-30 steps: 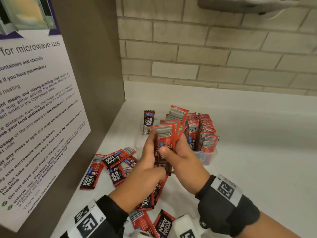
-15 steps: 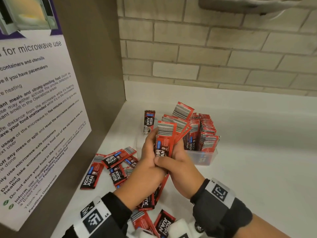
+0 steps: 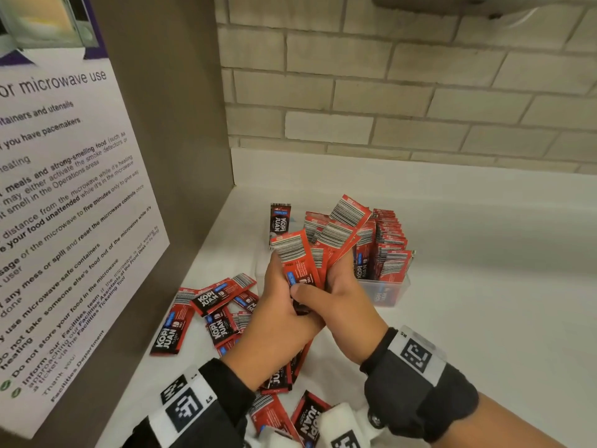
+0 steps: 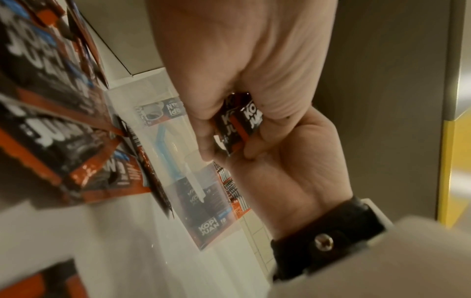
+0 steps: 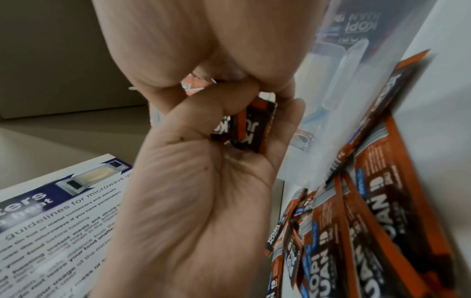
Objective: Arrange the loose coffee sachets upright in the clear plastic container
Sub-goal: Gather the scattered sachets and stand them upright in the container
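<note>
Since a second ago our bundle of red Kopi Juan sachets has fanned wider, one barcode end tilting up to the right. Both our left hand and right hand curl round its lower end, just before the one clear plastic container packed with upright sachets. Roughly ten loose sachets lie on the white counter; one stands alone behind.
</note>
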